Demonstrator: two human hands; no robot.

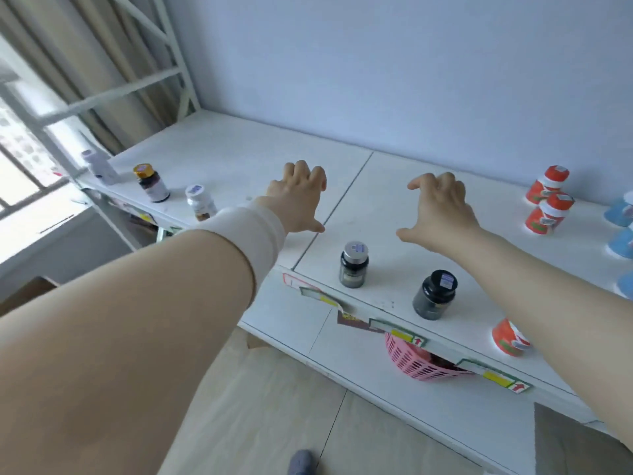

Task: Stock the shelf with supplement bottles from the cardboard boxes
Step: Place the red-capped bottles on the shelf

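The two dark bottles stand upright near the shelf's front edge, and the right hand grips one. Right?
No: in the head view the right hand holds nothing, farther back over the shelf. The two dark bottles do stand upright near its front edge.

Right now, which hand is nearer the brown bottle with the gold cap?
Left. The left hand is right of the brown gold-capped bottle; the right hand lies farther right.
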